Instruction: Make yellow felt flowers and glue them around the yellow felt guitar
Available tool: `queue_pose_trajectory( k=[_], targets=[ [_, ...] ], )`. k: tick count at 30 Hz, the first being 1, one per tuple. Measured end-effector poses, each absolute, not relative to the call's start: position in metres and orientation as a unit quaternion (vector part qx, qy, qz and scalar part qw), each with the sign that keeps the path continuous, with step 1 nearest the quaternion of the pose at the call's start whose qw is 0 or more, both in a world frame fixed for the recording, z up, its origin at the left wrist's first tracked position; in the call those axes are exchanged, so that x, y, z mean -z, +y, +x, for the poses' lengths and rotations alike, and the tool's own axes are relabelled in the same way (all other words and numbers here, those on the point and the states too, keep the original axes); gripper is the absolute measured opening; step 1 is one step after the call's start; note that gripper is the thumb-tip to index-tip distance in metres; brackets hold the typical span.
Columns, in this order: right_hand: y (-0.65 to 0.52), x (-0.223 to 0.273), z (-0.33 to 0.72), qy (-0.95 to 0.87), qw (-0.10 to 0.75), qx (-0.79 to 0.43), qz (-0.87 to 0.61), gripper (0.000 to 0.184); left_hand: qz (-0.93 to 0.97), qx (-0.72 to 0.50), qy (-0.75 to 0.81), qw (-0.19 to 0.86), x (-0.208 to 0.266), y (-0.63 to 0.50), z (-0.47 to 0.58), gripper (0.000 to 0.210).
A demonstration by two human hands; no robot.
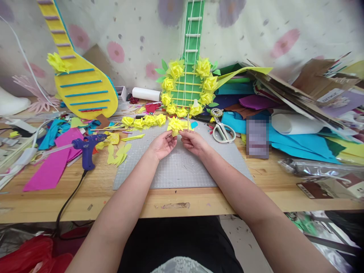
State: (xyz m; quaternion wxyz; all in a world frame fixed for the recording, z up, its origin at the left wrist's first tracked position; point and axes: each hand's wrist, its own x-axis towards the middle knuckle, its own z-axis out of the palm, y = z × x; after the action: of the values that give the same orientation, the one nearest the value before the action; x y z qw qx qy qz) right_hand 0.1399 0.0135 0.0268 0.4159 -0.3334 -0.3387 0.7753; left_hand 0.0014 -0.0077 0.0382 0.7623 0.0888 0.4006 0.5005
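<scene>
A yellow paper flower [175, 125] is held up between my two hands, above the grey cutting mat [182, 174]. My left hand [164, 144] has its fingers curled at the flower's lower left side. On its right side my right hand [194, 142] pinches at the petals, fingertips partly hidden. A thin stick [188, 122] shows upright just above the right fingers; whether it is held I cannot tell. Several finished yellow flowers [143, 122] lie in a row left of the held one. Behind it leans a green lute-like model [187, 91] ringed with yellow flowers.
A blue glue gun [87, 149] stands on the left, its cord hanging off the table edge. Scissors [223, 131] lie on the mat's right. A yellow lute-shaped model [85, 91] leans at the back left. Yellow petal scraps [119, 154] and blue sheets [298, 142] lie around.
</scene>
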Motion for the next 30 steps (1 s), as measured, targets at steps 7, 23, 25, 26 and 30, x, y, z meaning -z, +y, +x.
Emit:
queue_pose_trajectory(
  k=[7,23,25,26,30],
  targets=[
    [0.015,-0.024,0.136,-0.313,0.455,-0.76,-0.341,0.035,0.071,-0.535,0.345,0.768,-0.035,-0.011,0.01,0.006],
    [0.008,-0.027,0.126,-0.37,0.46,-0.721,-0.361,0.033,0.142,-0.632,0.419,0.636,-0.036,-0.014,0.017,0.011],
    [0.007,-0.026,0.125,-0.378,0.459,-0.716,-0.366,0.034,0.132,-0.636,0.425,0.63,-0.036,-0.014,0.017,0.011],
    [0.007,-0.026,0.125,-0.383,0.455,-0.714,-0.37,0.035,0.128,-0.635,0.428,0.63,-0.036,-0.014,0.016,0.011],
    [0.008,-0.025,0.128,-0.416,0.441,-0.68,-0.413,0.038,0.11,-0.635,0.44,0.625,-0.035,-0.012,0.013,0.012]
  ],
)
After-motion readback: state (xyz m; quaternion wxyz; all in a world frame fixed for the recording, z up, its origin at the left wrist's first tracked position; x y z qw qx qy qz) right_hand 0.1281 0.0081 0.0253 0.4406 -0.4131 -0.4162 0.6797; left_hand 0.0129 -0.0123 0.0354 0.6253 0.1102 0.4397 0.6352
